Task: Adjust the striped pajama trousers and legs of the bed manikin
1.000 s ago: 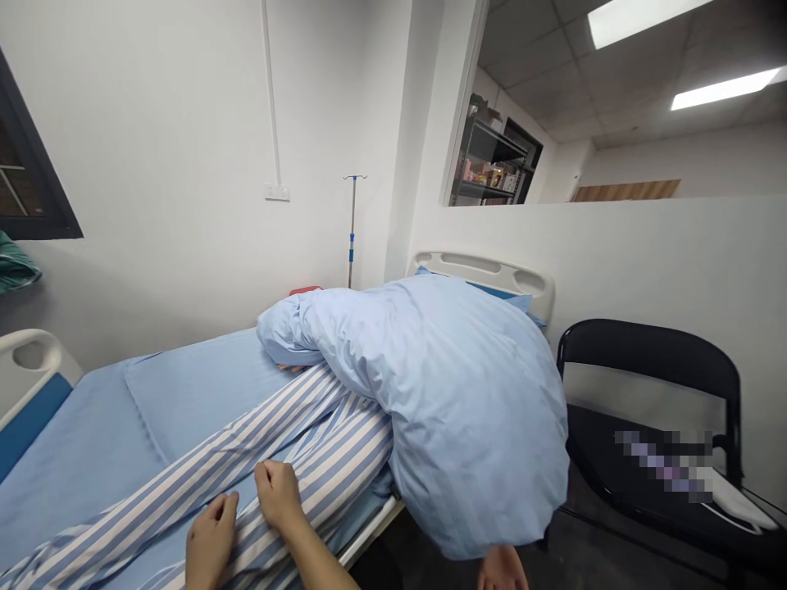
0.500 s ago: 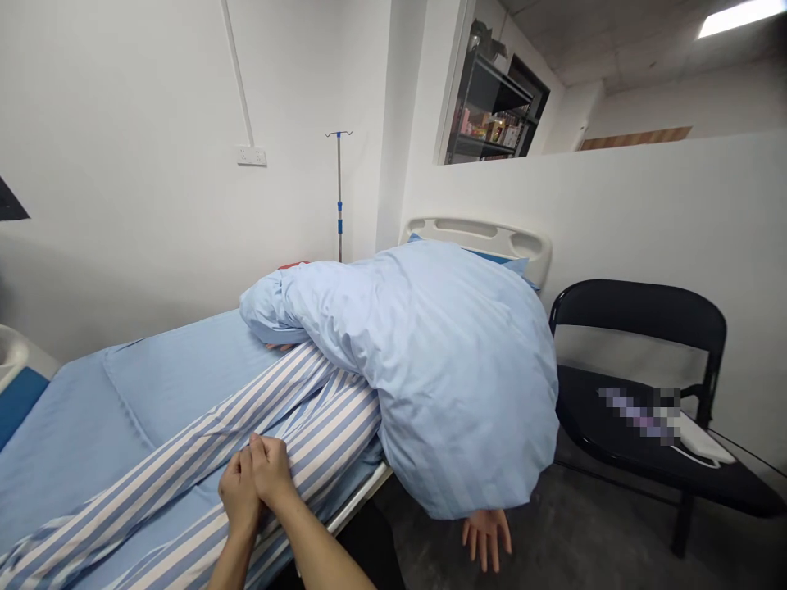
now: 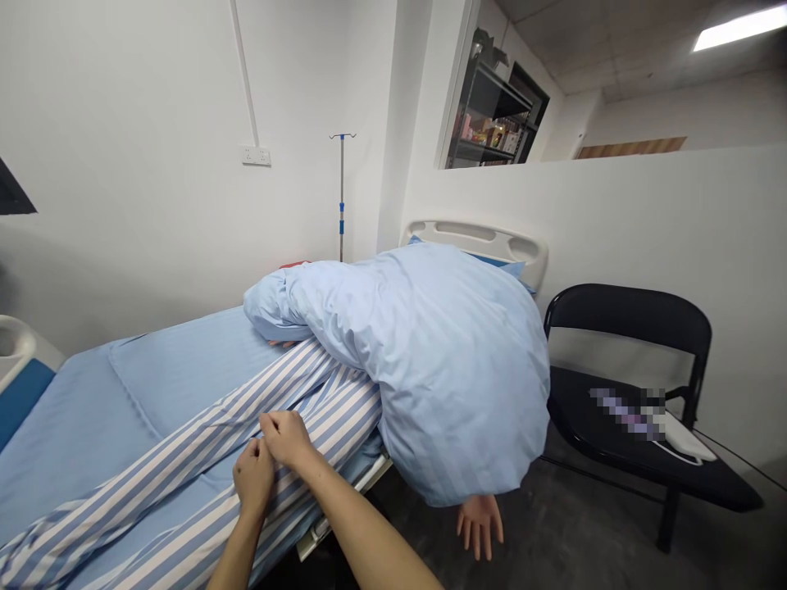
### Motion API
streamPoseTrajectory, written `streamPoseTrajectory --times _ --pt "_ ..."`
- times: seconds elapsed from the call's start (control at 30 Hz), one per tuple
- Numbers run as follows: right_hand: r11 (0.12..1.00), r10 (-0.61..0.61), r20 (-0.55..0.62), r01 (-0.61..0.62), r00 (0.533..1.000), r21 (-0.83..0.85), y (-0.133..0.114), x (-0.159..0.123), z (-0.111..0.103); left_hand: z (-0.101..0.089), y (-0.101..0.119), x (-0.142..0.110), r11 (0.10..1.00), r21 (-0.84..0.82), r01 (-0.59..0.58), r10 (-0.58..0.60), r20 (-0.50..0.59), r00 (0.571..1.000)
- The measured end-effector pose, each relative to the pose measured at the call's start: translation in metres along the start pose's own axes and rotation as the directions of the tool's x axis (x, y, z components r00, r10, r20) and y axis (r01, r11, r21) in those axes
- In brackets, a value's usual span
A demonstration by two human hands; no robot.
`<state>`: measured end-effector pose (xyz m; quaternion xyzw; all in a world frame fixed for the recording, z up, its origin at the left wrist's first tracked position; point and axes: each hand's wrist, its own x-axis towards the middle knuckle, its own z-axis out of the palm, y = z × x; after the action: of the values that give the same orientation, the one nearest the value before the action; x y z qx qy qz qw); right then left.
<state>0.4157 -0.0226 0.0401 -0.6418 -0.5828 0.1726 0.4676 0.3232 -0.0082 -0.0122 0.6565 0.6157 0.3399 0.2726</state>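
Observation:
A figure in blue-and-white striped trousers (image 3: 202, 459) lies on a hospital bed (image 3: 86, 410). A light blue quilt (image 3: 443, 360) is heaped over its upper body and hangs off the bed's near side. A limp hand (image 3: 479, 520) dangles below the quilt. My left hand (image 3: 253, 477) and my right hand (image 3: 286, 436) rest side by side on the near striped leg. Both have their fingers curled in, pinching the striped cloth.
A black folding chair (image 3: 633, 385) stands right of the bed with a white item on its seat. An IV pole (image 3: 342, 197) stands behind the bed by the white wall. The white headboard (image 3: 479, 242) is behind the quilt. Dark floor lies beside the bed.
My two hands came together on the striped leg, then slid slightly up it towards the quilt. The view dipped, showing more floor and the dangling hand.

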Motion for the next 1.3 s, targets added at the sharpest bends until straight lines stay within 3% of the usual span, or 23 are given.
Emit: streamPoseTrajectory --times 0.13,0.27,0.37,0.53,0.63,0.73,0.9,1.0,1.1,1.3 --pt "0.998 -0.048 -0.042 0.046 0.998 -0.045 0.013 -0.001 -0.01 -0.001 0.007 -0.003 0.999 0.042 -0.013 0.014 -0.028 1.0" --pt "0.975 -0.04 -0.081 0.021 0.996 -0.22 0.036 -0.013 0.003 -0.001 0.009 -0.005 0.997 0.071 -0.025 0.026 -0.012 1.0" --pt "0.976 -0.023 -0.124 -0.004 0.992 -0.217 0.041 -0.017 0.008 0.0 0.007 -0.006 0.994 0.104 -0.023 0.023 0.001 1.0" --pt "0.998 0.016 -0.17 -0.025 0.985 -0.054 0.038 -0.014 0.002 0.0 0.03 0.001 0.997 0.078 -0.018 0.016 0.033 0.999" --pt "0.99 0.074 -0.194 -0.049 0.978 0.132 0.04 -0.01 -0.001 0.005 0.06 0.011 0.99 -0.139 -0.029 0.032 0.019 0.999" --pt "0.945 0.128 -0.187 -0.063 0.974 0.322 0.044 -0.005 -0.003 0.016 0.075 0.015 0.951 -0.307 0.048 -0.058 -0.023 0.998" --pt "0.895 0.192 -0.192 -0.091 0.962 0.437 0.052 -0.001 -0.001 0.037 0.054 0.005 0.996 -0.068 0.06 -0.059 0.011 0.998" --pt "0.91 0.178 -0.195 -0.086 0.964 0.404 0.052 -0.002 0.001 0.043 0.043 0.001 1.0 0.012 -0.011 0.011 0.019 1.0" --pt "0.957 0.155 -0.144 -0.113 0.977 0.267 0.051 0.002 -0.004 0.043 0.044 0.0 0.998 0.046 -0.047 0.046 0.02 0.999" --pt "0.996 0.075 -0.081 -0.07 0.994 0.059 0.048 0.03 -0.051 0.04 0.053 -0.005 0.996 0.088 -0.012 0.009 0.037 0.999"
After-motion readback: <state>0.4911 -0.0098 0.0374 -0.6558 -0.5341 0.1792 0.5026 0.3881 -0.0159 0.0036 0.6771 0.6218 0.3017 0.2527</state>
